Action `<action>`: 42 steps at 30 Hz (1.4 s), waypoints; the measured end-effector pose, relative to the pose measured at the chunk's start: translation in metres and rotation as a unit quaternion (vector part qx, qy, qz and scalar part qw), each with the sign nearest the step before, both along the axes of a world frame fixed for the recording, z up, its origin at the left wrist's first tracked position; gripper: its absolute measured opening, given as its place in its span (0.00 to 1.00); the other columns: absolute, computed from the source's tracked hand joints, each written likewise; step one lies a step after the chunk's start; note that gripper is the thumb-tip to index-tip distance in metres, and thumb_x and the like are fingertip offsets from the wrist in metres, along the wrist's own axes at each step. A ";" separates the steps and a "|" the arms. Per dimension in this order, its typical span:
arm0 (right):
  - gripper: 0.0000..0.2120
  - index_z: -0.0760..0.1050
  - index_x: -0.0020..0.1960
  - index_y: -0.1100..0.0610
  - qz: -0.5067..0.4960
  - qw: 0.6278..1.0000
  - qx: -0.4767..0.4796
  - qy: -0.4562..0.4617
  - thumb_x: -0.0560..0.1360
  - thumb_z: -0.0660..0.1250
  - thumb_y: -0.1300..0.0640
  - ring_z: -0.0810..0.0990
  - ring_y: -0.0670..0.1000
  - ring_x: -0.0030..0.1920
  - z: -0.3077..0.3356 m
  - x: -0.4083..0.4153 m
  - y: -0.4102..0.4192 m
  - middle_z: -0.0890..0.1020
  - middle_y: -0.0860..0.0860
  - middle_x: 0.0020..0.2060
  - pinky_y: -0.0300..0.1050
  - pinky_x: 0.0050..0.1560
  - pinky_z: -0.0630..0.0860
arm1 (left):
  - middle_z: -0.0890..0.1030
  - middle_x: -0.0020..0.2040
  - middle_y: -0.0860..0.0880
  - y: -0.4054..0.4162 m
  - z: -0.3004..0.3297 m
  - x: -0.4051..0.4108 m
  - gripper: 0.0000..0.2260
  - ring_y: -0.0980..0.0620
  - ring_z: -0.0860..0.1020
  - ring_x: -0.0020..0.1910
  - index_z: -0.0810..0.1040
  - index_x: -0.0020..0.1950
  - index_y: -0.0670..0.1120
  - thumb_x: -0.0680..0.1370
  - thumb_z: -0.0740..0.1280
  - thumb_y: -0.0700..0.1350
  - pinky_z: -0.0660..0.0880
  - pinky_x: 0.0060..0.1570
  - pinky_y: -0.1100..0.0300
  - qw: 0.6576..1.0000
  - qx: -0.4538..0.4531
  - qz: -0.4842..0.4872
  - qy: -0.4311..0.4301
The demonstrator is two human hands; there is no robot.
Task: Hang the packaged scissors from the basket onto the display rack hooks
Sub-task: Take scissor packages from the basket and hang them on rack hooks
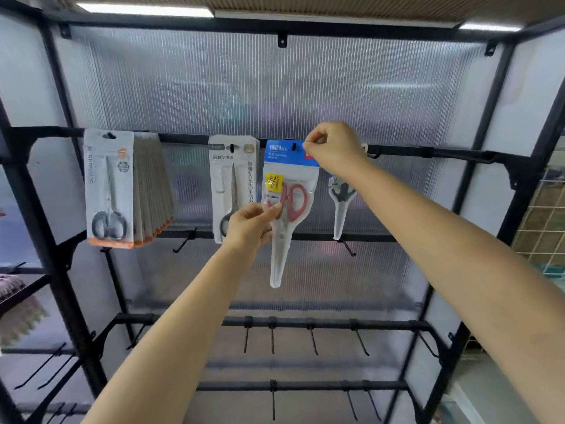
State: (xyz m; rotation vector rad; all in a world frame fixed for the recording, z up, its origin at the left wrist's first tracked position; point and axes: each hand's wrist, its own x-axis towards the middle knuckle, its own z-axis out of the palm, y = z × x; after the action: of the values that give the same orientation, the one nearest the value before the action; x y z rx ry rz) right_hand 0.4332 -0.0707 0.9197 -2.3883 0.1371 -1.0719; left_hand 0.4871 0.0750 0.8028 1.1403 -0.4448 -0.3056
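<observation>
The red-handled scissors pack (287, 209) hangs long axis straight down, blue header card up at the top rail (428, 153) of the display rack, blade tip pointing at the floor. The right hand (334, 146) is up at the header, thumb and forefinger pinched on its upper right corner, just beside the dark hang hole. The left hand (250, 226) is lower, fingers curled round the pack's left edge at the level of the red handles, steadying it upright. So both grips are clamped on the same pack, one above the other along its length.

What matters for the next move, I'd say, is the hole against the hook: the right hand is the nearer one and will have to guide it. Whether the hook is already through the hole I cannot tell from here.

To the left hang a grey scissors pack (234, 188) and a thick row of white-carded scissors (110, 188); behind the right wrist hangs another pack (341, 203). Bare hooks (312, 336) line the rails below. No basket is in view.
</observation>
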 end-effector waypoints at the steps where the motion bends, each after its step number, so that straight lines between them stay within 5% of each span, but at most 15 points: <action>1: 0.05 0.78 0.42 0.60 -0.001 1.000 0.002 0.003 0.75 0.64 0.64 0.77 0.44 0.37 -0.001 0.002 0.000 0.76 0.43 0.30 0.25 0.32 0.70 | 0.84 0.36 0.47 -0.001 0.000 0.001 0.05 0.52 0.83 0.35 0.77 0.40 0.42 0.75 0.70 0.39 0.80 0.34 0.62 1.000 -0.003 0.007 0.006; 4: 0.05 0.78 0.41 0.61 -0.006 1.000 0.012 0.004 0.75 0.64 0.65 0.80 0.48 0.40 -0.005 0.010 -0.003 0.76 0.44 0.29 0.37 0.40 0.75 | 0.83 0.34 0.47 -0.004 -0.001 0.006 0.05 0.54 0.82 0.30 0.77 0.41 0.41 0.75 0.70 0.40 0.78 0.30 0.64 0.999 -0.003 0.034 0.023; 8: 0.05 0.78 0.44 0.61 -0.027 1.000 -0.003 -0.007 0.76 0.64 0.63 0.76 0.43 0.36 -0.009 0.018 -0.004 0.78 0.49 0.35 0.33 0.36 0.70 | 0.81 0.38 0.47 -0.011 -0.002 0.014 0.04 0.56 0.81 0.31 0.78 0.43 0.43 0.75 0.70 0.42 0.77 0.31 0.65 0.997 0.025 0.063 0.027; 13: 0.05 0.78 0.46 0.61 -0.052 0.998 -0.027 -0.034 0.77 0.63 0.63 0.78 0.50 0.43 -0.016 0.028 -0.006 0.80 0.53 0.41 0.41 0.45 0.74 | 0.83 0.43 0.44 -0.025 -0.004 0.030 0.05 0.46 0.82 0.47 0.78 0.43 0.44 0.76 0.70 0.44 0.79 0.51 0.53 0.997 0.046 0.067 0.015; 16: 0.06 0.77 0.47 0.61 -0.064 0.995 -0.057 -0.043 0.78 0.63 0.61 0.78 0.50 0.43 -0.021 0.035 -0.010 0.80 0.52 0.42 0.43 0.47 0.74 | 0.82 0.46 0.43 -0.036 -0.006 0.037 0.05 0.45 0.81 0.51 0.77 0.43 0.45 0.76 0.69 0.45 0.78 0.55 0.52 0.995 0.060 0.076 0.013; 25: 0.07 0.77 0.49 0.62 -0.059 0.994 -0.075 -0.049 0.79 0.62 0.61 0.74 0.48 0.42 -0.025 0.076 -0.038 0.79 0.52 0.43 0.42 0.43 0.70 | 0.82 0.47 0.44 -0.077 -0.009 0.081 0.10 0.47 0.81 0.48 0.79 0.49 0.42 0.77 0.68 0.49 0.78 0.54 0.50 0.985 0.122 0.124 -0.005; 32: 0.08 0.76 0.54 0.62 -0.029 0.995 -0.057 -0.073 0.79 0.62 0.60 0.71 0.46 0.44 -0.038 0.104 -0.059 0.79 0.55 0.48 0.38 0.44 0.65 | 0.80 0.38 0.47 -0.094 -0.016 0.095 0.09 0.47 0.80 0.43 0.76 0.44 0.42 0.78 0.67 0.48 0.78 0.55 0.47 0.978 0.121 0.167 -0.039; 38: 0.12 0.73 0.62 0.61 -0.031 0.995 -0.074 -0.060 0.79 0.61 0.60 0.71 0.46 0.46 -0.042 0.102 -0.059 0.78 0.55 0.55 0.40 0.47 0.68 | 0.81 0.47 0.44 -0.098 -0.013 0.095 0.08 0.44 0.80 0.50 0.75 0.45 0.45 0.78 0.66 0.49 0.76 0.56 0.48 0.972 0.146 0.180 -0.028; 42: 0.17 0.69 0.68 0.59 -0.051 0.993 -0.101 -0.026 0.80 0.59 0.62 0.74 0.53 0.58 -0.044 0.089 -0.051 0.74 0.55 0.60 0.45 0.57 0.71 | 0.82 0.49 0.42 -0.095 -0.007 0.091 0.09 0.44 0.80 0.51 0.75 0.44 0.45 0.79 0.65 0.50 0.76 0.55 0.50 0.964 0.186 0.189 -0.028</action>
State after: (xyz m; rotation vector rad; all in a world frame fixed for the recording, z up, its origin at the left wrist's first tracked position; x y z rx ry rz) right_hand 0.5223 -0.1215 0.8757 -2.5540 0.1401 -1.2468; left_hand 0.5783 -0.0204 0.7962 1.5745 -0.2134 -0.0200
